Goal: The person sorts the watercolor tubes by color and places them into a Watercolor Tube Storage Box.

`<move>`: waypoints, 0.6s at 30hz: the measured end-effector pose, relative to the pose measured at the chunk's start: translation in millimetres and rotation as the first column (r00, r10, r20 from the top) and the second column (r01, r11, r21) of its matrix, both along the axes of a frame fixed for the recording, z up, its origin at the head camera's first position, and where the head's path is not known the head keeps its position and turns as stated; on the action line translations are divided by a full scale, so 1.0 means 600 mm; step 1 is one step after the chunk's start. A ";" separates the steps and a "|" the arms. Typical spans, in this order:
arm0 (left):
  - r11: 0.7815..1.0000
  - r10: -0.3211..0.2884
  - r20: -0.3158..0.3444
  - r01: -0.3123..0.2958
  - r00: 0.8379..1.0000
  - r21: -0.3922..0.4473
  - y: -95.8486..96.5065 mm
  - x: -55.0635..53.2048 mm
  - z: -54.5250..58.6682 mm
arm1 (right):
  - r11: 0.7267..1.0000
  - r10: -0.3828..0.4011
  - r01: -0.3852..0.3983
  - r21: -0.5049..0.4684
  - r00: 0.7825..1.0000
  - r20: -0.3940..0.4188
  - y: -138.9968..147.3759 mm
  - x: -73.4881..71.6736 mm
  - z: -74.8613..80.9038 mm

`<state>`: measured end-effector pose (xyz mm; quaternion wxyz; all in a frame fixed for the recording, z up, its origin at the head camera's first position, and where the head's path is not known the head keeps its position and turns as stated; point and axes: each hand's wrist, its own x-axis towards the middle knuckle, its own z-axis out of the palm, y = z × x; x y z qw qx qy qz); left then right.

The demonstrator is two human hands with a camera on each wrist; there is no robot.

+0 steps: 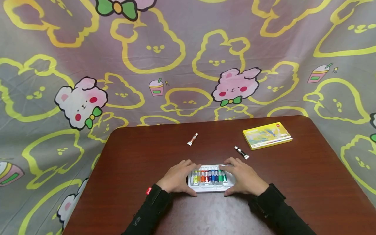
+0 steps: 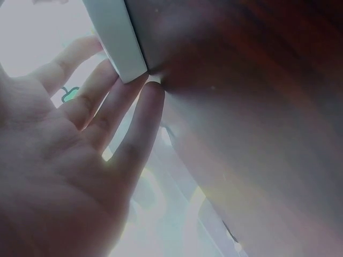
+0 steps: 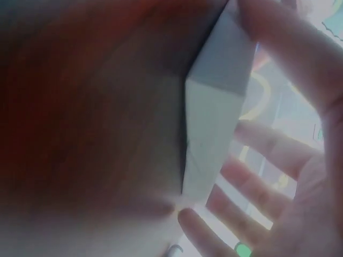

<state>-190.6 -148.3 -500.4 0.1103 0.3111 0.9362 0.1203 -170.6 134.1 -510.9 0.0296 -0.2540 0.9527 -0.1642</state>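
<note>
Between my two hands lies a white plastic tray (image 1: 210, 189) with a row of small paint tubes (image 1: 213, 176) in it, running from yellow through red and blue to green. My left hand (image 1: 180, 178) holds its left end, thumb at the near edge and fingers toward the far edge. At the right end my right hand (image 1: 244, 178) grips it the same way. In the left wrist view, fingertips meet the tray's pale side wall (image 2: 119, 45). The right wrist view shows the tray's corner and side (image 3: 211, 128) with the fingers alongside.
A brown-capped paint tube (image 1: 192, 139) lies beyond the tray, and a black paint tube (image 1: 242, 152) lies behind my right hand. Farther right is a flat yellow box (image 1: 267, 135). A patterned cloth (image 1: 188, 58) hangs behind the brown table (image 1: 141, 153).
</note>
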 end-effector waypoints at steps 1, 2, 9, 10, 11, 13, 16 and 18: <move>1.000 0.002 0.001 -0.002 1.000 -0.001 0.000 0.000 0.000 | 1.000 -0.005 0.005 0.005 1.000 0.008 -0.001 0.000 0.000; 1.000 0.005 0.002 -0.005 1.000 -0.002 0.001 0.000 0.000 | 1.000 -0.010 0.010 0.006 1.000 0.015 -0.002 0.000 0.000; 1.000 0.012 0.008 -0.012 1.000 -0.008 0.003 -0.003 0.002 | 0.999 -0.034 0.034 -0.001 0.999 0.024 -0.004 -0.004 -0.004; 1.000 0.008 0.007 -0.008 1.000 -0.005 0.002 -0.004 0.001 | 0.999 -0.036 0.036 -0.004 0.999 0.024 -0.004 -0.004 -0.004; 1.000 0.004 0.010 -0.004 1.000 0.001 0.002 -0.004 0.001 | 0.999 -0.037 0.037 -0.006 0.999 0.023 -0.004 -0.004 -0.004; 1.000 -0.013 0.021 0.012 1.000 0.028 -0.001 -0.007 0.001 | 0.999 -0.038 0.038 -0.004 0.999 0.020 -0.003 -0.005 -0.005; 0.996 -0.038 0.055 0.033 0.998 0.082 -0.011 -0.016 0.000 | 0.999 -0.035 0.035 -0.012 0.999 0.021 -0.003 -0.005 -0.007; 0.992 -0.038 0.084 0.027 0.996 0.127 -0.018 -0.024 -0.002 | 0.999 -0.037 0.037 -0.017 0.999 0.027 -0.003 -0.005 -0.008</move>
